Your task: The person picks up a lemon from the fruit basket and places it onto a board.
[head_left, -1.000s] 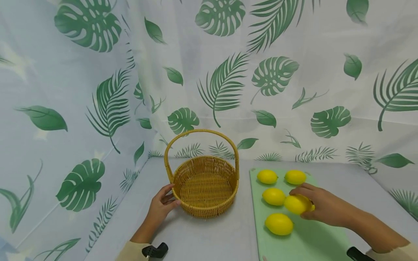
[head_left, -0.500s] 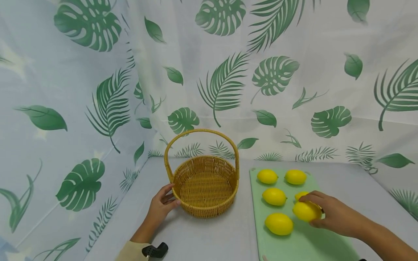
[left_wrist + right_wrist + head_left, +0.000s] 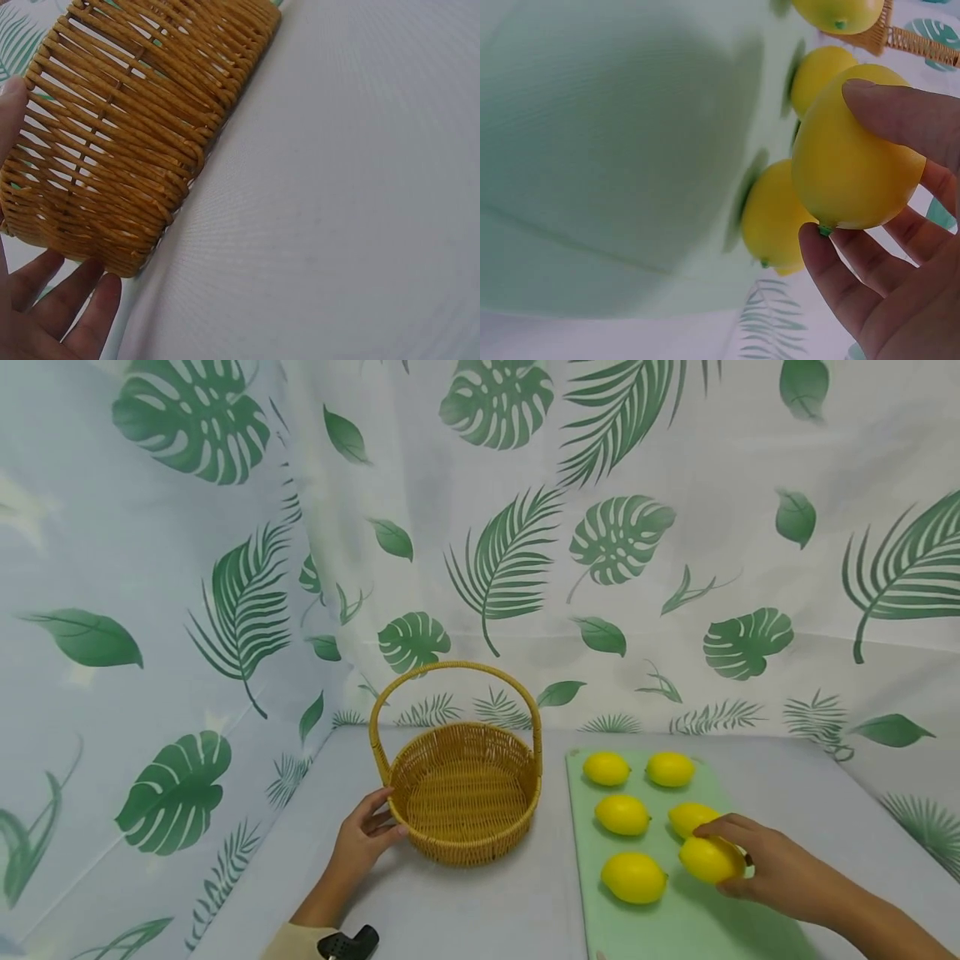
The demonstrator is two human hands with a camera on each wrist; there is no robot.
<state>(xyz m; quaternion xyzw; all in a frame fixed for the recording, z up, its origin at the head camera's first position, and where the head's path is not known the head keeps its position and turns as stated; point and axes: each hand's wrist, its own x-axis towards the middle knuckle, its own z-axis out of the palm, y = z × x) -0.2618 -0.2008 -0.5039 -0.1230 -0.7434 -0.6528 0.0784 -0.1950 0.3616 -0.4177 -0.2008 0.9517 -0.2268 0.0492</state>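
Observation:
A yellow lemon (image 3: 711, 860) is pinched between the thumb and fingers of my right hand (image 3: 780, 868), over the light green cutting board (image 3: 611, 935). Its green stem tip (image 3: 825, 230) shows by a fingertip in the right wrist view. Just behind the held fruit another lemon (image 3: 690, 817) is partly covered by it. To the left stands a round wicker basket (image 3: 465, 847) with a tall arched handle, nothing inside. My left hand (image 3: 360, 839) holds the basket's left side, thumb toward the front and fingers near the handle's base. Those fingertips (image 3: 109, 281) meet the weave in the left wrist view.
On the board lie more lemons: a front one (image 3: 634, 877), a middle one (image 3: 622, 815), and two at the back, left (image 3: 606, 768) and right (image 3: 670, 769). A leaf-patterned curtain (image 3: 525, 568) closes off the white table (image 3: 480, 918) behind and at the left.
My right hand has drawn the held lemon toward the right and nearer to me, uncovering the lemon behind it. The left hand stays at the basket. The head view has shifted slightly.

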